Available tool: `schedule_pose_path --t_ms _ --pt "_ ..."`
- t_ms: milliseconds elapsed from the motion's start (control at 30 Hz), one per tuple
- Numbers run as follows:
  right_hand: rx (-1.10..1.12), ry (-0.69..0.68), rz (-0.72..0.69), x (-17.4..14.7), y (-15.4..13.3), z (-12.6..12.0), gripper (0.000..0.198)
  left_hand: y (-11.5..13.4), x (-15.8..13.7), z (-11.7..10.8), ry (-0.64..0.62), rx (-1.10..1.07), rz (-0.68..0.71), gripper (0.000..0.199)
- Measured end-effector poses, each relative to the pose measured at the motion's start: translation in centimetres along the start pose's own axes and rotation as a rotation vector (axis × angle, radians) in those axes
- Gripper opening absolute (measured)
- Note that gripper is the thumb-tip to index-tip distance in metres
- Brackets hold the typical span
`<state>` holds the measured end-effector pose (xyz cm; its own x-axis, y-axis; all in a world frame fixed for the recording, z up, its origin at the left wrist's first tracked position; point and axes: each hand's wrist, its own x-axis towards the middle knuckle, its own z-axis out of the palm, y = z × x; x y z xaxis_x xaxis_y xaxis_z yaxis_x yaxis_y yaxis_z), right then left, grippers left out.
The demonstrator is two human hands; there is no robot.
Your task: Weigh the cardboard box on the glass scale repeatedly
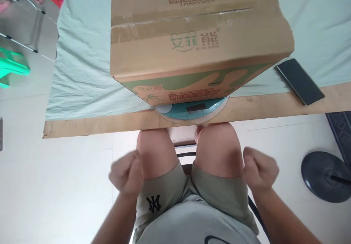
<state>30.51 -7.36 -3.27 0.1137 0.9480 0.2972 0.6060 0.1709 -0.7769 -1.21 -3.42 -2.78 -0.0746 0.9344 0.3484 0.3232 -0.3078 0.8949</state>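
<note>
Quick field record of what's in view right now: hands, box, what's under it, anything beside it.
left hand: fist, holding nothing, beside left knee
right hand: fist, holding nothing, beside right knee
cardboard box: taped shut, resting on the scale
scale: teal, round, at table edge, mostly covered
phone: dark, flat on table, right of box
table: wooden edge, pale cloth on top

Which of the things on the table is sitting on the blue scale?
The cardboard box with green print sits on the scale at the table's near edge. The black phone lies flat on the table to its right.

Taped cardboard box [197,35] atop teal scale [192,110]
</note>
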Motion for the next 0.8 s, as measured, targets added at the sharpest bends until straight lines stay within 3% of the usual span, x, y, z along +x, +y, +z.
schedule_pose_path --t_ms 100,167,233,333,467,567,667,767,800 --pt "-0.087 -0.126 -0.227 -3.7 -0.7 0.4 0.031 -0.2 -4.6 -0.4 -0.282 0.253 0.133 0.032" --pt "-0.16 -0.127 -0.302 -4.0 -0.7 1.3 0.032 -0.6 -5.2 0.1 -0.307 0.365 0.276 0.034" --pt "-0.221 -0.102 -0.303 -3.5 -0.5 2.1 0.033 -1.0 -4.7 1.0 -0.292 0.452 0.316 0.037" --pt "-0.235 -0.087 -0.247 -2.7 -0.1 2.7 0.036 -1.3 -3.5 1.9 -0.238 0.501 0.249 0.04" --pt "-0.244 -0.095 -0.274 -2.6 -0.1 2.6 0.036 -1.1 -3.4 1.9 -0.222 0.499 0.258 0.042" --pt "-0.235 -0.105 -0.271 -2.7 -0.4 2.1 0.035 -0.9 -3.6 1.3 -0.253 0.432 0.22 0.041" --pt "-0.129 -0.165 -0.167 -1.7 -0.4 1.4 0.029 -1.2 -2.4 0.5 -0.251 0.304 0.096 0.033" --pt "-0.014 -0.033 -0.022 1.3 -0.1 0.8 0.016 -1.7 1.3 0.5 -0.055 0.178 0.065 0.009" --pt "0.039 0.057 -0.003 2.8 -0.1 0.7 0.01 -1.8 3.1 0.8 0.017 0.098 0.095 0.012"
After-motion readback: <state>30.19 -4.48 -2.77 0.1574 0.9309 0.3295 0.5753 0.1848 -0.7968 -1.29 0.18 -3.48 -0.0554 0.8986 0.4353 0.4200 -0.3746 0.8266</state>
